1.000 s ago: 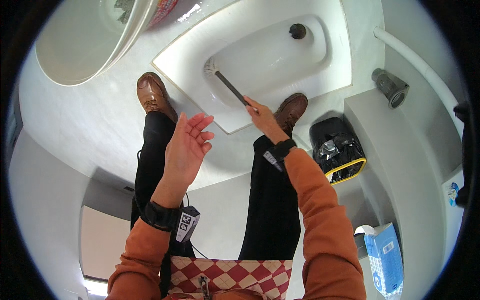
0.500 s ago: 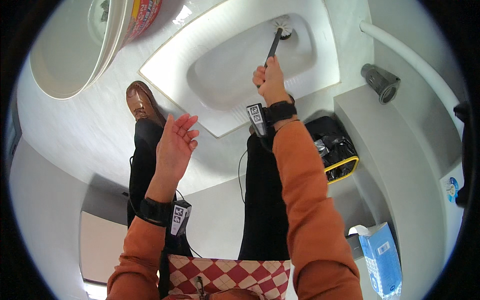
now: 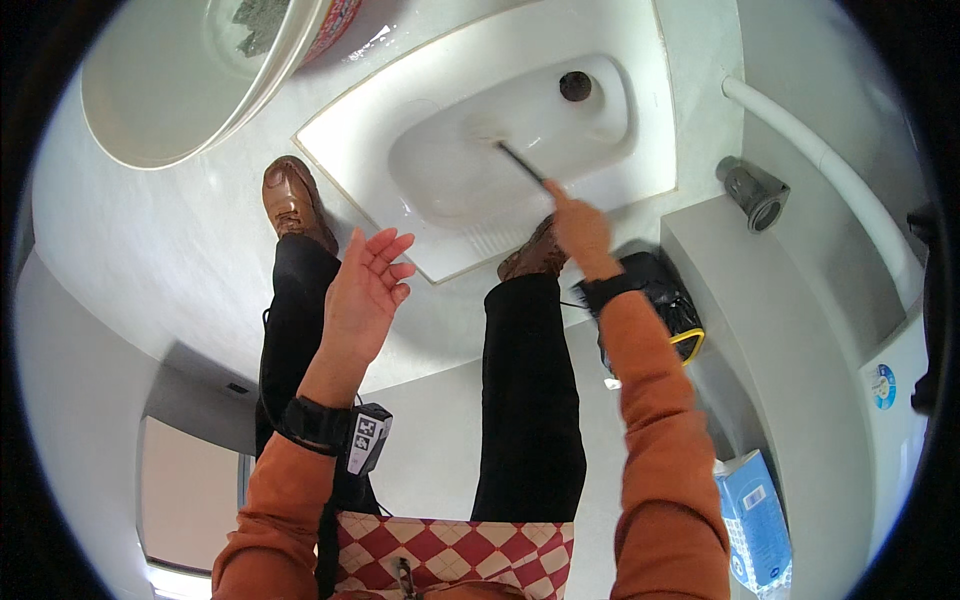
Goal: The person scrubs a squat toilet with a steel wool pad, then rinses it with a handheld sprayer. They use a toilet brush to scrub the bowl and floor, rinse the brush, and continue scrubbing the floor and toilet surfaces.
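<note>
Floor (image 3: 130, 240): pale grey, glossy, set with a white squat toilet (image 3: 345, 140).
Toilet brush (image 3: 522, 164): dark handle; blurred head in the bowl (image 3: 450, 190), left of the dark drain opening (image 3: 575, 86).
Right hand (image 3: 583, 235): grasping the handle, slightly blurred.
Left hand (image 3: 362, 290): empty, palm up, fingers loosely curled.
Shoes (image 3: 290, 195): brown, laced.
Bucket (image 3: 150, 100): large, whitish, upper left.
Waste bin (image 3: 690, 345): yellow-rimmed, partly behind the right forearm.
Carton (image 3: 757, 520): blue, lower right.
</note>
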The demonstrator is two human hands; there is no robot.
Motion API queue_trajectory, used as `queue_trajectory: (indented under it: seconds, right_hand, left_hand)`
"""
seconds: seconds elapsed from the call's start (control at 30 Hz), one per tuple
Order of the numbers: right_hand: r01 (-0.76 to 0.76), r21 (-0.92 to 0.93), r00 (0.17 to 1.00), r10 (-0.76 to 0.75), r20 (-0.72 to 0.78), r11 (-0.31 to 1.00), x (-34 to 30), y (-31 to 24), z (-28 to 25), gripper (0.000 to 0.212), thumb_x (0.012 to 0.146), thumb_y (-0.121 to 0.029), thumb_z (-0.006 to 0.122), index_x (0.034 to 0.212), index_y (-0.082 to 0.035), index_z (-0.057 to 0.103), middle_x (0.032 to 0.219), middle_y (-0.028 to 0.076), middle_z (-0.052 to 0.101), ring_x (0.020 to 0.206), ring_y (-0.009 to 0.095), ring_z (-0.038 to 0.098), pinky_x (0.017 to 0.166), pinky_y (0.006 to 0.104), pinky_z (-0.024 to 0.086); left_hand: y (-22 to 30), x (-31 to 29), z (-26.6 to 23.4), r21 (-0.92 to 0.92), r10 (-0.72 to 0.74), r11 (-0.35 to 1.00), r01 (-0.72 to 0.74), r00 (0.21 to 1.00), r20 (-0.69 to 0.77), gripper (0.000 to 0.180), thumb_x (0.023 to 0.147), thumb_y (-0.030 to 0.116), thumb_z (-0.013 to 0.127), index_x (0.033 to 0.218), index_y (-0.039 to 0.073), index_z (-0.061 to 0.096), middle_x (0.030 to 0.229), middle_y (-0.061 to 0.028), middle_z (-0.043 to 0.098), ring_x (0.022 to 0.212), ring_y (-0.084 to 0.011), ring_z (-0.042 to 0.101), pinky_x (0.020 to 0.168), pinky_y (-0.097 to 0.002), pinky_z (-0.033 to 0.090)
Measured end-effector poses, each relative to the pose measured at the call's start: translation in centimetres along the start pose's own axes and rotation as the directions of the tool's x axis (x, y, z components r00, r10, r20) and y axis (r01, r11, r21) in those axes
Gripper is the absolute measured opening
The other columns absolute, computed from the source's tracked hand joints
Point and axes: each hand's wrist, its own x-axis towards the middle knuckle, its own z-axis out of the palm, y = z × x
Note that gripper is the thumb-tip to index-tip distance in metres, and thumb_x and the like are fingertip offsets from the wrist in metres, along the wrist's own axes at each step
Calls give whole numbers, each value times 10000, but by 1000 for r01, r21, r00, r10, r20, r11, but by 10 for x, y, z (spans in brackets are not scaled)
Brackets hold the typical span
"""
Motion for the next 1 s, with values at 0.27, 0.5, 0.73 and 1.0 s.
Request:
queue_trajectory:
  seconds: [0.27,0.5,0.73,1.0]
  right_hand:
    - [-91,-534,996,83,-40,841,28,89,-80,488,842,-101,428,1308,-237,374,702,93,592,631,237,614,556,350,502]
    - [-303,-158,928,329,174,940,-13,55,-21,484,837,-117,409,1315,-185,376,836,157,621,743,305,612,698,431,484]
    - [-125,-527,991,131,-27,840,49,73,-119,245,870,-180,412,849,-96,642,750,96,642,683,256,639,576,367,512]
    - [-262,-241,963,268,-5,935,29,71,-60,285,868,-179,384,1021,-132,620,837,122,641,778,304,621,676,406,492]
  left_hand:
    - [4,-3,-2,-21,-19,1000,19,1000,14,395,911,402,399,1069,56,504,1039,-66,570,775,-134,534,657,-241,402]
    - [11,-6,7,-33,-46,998,47,998,43,386,913,401,396,1043,57,515,1033,-64,572,771,-131,535,657,-243,403]
    - [12,-7,0,-54,-50,997,54,996,69,382,914,402,392,1034,62,520,1017,-57,581,766,-129,542,655,-240,404]
    - [12,-7,-1,-70,-52,996,57,997,64,384,914,405,388,1019,61,523,991,-63,589,747,-128,541,645,-239,405]
